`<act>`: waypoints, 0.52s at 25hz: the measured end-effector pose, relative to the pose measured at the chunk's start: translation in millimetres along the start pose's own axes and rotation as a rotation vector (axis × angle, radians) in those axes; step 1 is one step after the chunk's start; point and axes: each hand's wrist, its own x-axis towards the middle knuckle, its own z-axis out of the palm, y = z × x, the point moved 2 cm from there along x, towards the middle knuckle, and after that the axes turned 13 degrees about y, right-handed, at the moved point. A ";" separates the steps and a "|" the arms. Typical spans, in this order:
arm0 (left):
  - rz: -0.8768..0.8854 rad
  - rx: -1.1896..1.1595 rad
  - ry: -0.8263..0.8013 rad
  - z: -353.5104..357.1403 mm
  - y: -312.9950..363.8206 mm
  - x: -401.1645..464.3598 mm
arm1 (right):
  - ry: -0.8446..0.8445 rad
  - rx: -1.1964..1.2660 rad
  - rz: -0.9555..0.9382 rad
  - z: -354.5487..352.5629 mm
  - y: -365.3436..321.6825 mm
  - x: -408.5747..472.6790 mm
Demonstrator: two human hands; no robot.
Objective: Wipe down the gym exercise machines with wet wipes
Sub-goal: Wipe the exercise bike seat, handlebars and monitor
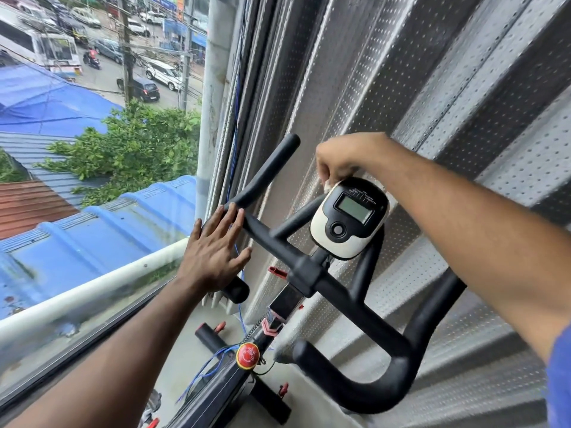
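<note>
An exercise bike fills the middle of the view, with black padded handlebars (333, 291) and a white and black display console (350, 219). My right hand (343, 160) sits at the console's top edge and pinches a white wet wipe (328, 187), which shows only as a small corner under the fingers. My left hand (216, 248) has its fingers straight and spread, with the fingertips resting on the left handlebar arm (265, 171). A red resistance knob (247, 355) sits lower on the frame.
A large window (92, 180) on the left looks down on blue roofs, a tree and a street. A perforated metal wall (432, 103) stands close behind the bike. The bike's base bar (216, 338) and blue cables (216, 362) lie on the grey floor.
</note>
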 end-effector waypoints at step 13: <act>-0.017 -0.017 -0.016 -7.3 3.6 -0.1 | 0.306 0.005 -0.475 67.2 -108.0 -36.4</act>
